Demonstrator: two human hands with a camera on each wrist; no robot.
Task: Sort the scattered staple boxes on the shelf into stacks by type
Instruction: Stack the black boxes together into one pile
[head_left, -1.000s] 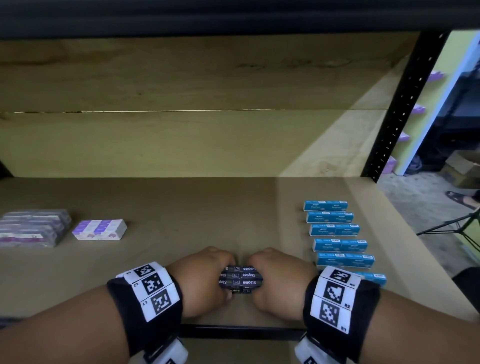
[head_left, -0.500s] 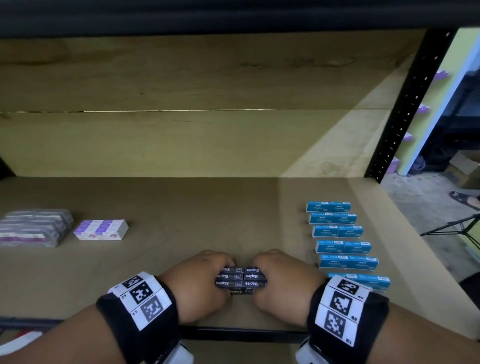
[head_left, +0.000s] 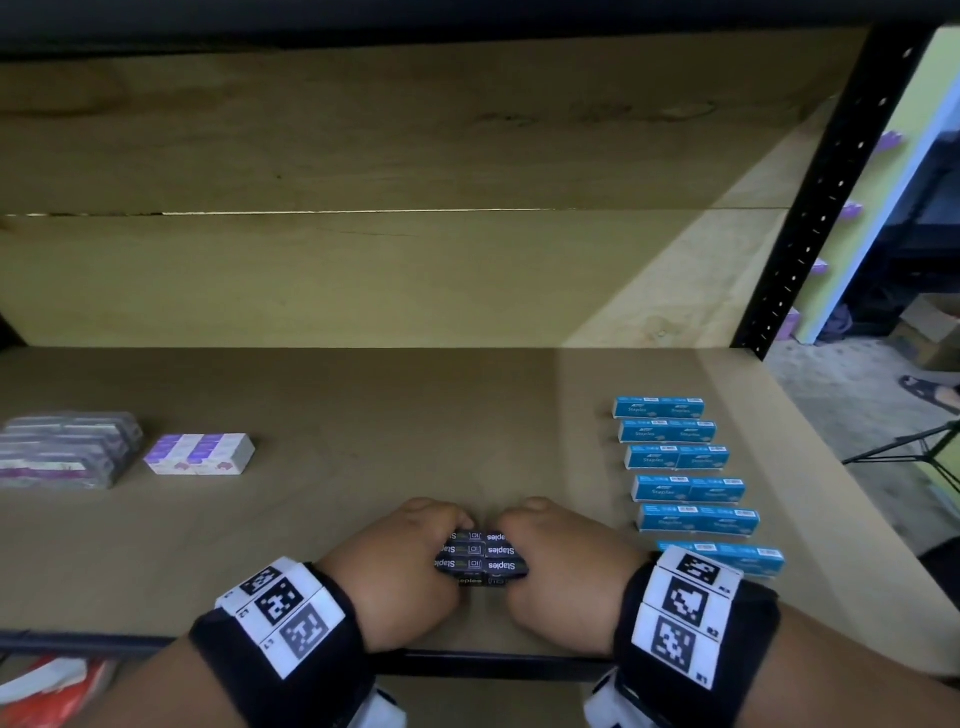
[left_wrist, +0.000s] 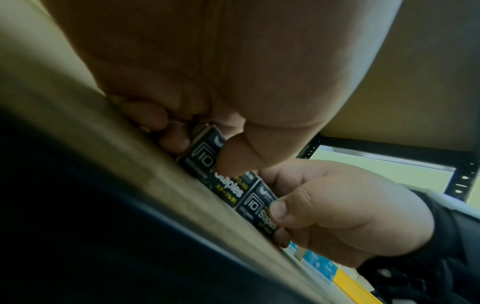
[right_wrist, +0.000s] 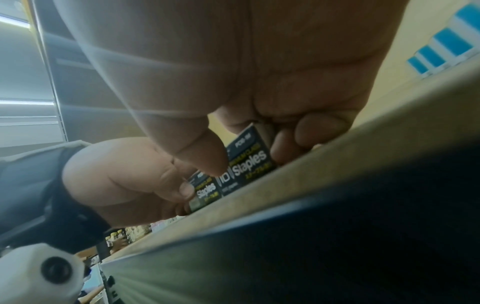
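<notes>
A block of several black staple boxes (head_left: 483, 558) stands on the brown shelf board (head_left: 363, 426) near its front edge. My left hand (head_left: 400, 566) grips its left end and my right hand (head_left: 563, 564) grips its right end, fingers curled round the boxes. The left wrist view shows the black boxes (left_wrist: 233, 189) pinched between thumbs and fingers of both hands; the right wrist view shows the same black boxes (right_wrist: 246, 164) resting on the board. Several blue staple boxes (head_left: 680, 460) lie in a column at the right. Purple-and-white boxes (head_left: 200, 454) sit at the left.
A plastic-wrapped pack of purple boxes (head_left: 65, 449) lies at the far left. The black shelf upright (head_left: 821, 208) stands at the back right, and the black front rail (head_left: 493, 665) runs under my wrists. A wooden back panel (head_left: 363, 280) closes the shelf.
Both hands stay clamped on the black boxes in about the same spot; only the head view has shifted slightly.
</notes>
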